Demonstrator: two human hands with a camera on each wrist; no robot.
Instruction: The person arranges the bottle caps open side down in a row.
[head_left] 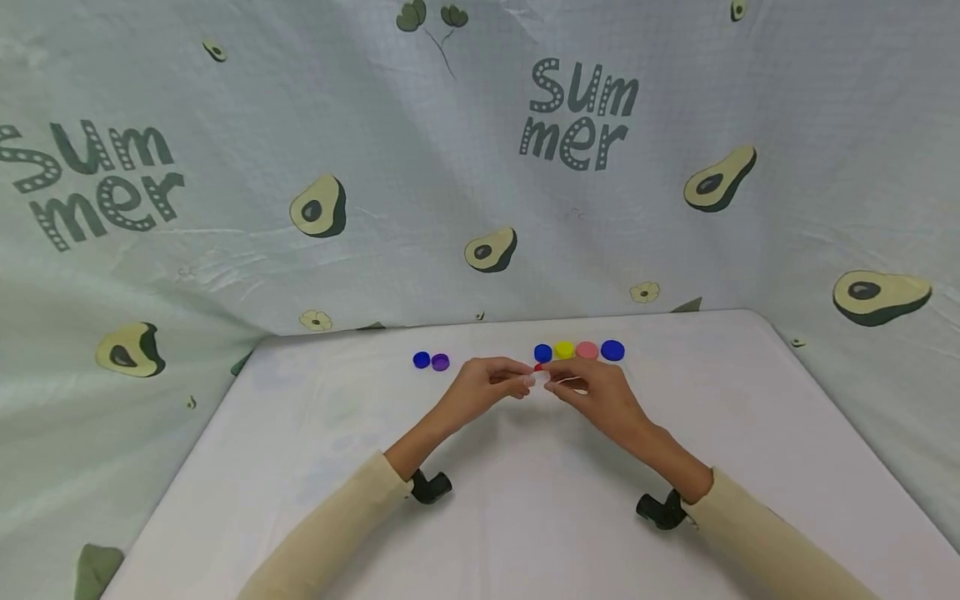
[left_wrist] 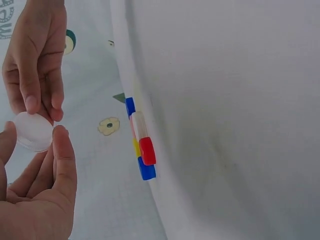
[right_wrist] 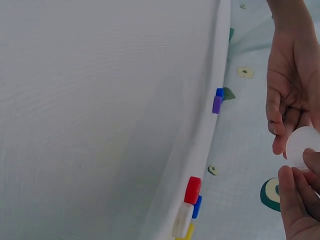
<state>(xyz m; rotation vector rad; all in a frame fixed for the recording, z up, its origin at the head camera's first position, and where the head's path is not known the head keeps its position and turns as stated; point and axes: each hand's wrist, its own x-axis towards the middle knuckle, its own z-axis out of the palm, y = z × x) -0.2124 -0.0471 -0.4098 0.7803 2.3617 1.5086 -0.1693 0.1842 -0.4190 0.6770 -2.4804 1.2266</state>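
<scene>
A round, whitish bottle cap (left_wrist: 34, 132) with a fine ridged rim is up between my two hands. My left hand (head_left: 483, 383) pinches it by the edge, thumb on one side and index finger on the other, as the left wrist view shows. From the opposite side my right hand (head_left: 596, 392) holds the same cap (right_wrist: 301, 145) with its thumb and fingertips. Just behind the hands lies a red cap (left_wrist: 147, 151), partly hidden in the head view. Beside it is another white cap (left_wrist: 139, 124).
Behind the right hand stands a row of caps: blue (head_left: 543, 353), yellow (head_left: 564, 349), pink (head_left: 587, 350) and a larger blue one (head_left: 612, 350). Farther left are a small blue cap (head_left: 422, 359) and a purple cap (head_left: 440, 362). A patterned cloth (head_left: 405, 275) hangs behind the white table (head_left: 480, 517).
</scene>
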